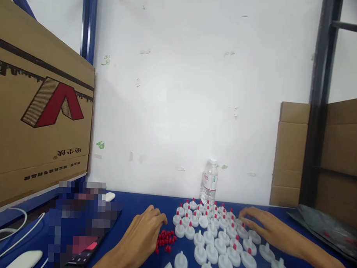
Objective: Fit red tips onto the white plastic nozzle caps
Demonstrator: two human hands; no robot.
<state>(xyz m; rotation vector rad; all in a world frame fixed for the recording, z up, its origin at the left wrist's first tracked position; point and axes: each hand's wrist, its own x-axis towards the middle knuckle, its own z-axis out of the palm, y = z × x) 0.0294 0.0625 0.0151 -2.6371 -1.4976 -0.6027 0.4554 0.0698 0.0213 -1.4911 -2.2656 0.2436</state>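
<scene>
Several white plastic caps (210, 233), many with small red tips, stand in a cluster on the blue table (141, 205). A little pile of loose red tips (165, 240) lies to the cluster's left. My left hand (142, 236) rests beside that pile, fingers curled, fingertips near the leftmost caps; I cannot tell whether it holds a tip. My right hand (266, 227) lies flat over the right side of the cluster, its fingers touching the caps there.
A clear water bottle (209, 182) stands behind the caps against the white wall. A big cardboard box (38, 113) fills the left; more cardboard (290, 153) stands at the right. A dark plastic bag (327, 229) lies far right. White cables (14, 230) trail at lower left.
</scene>
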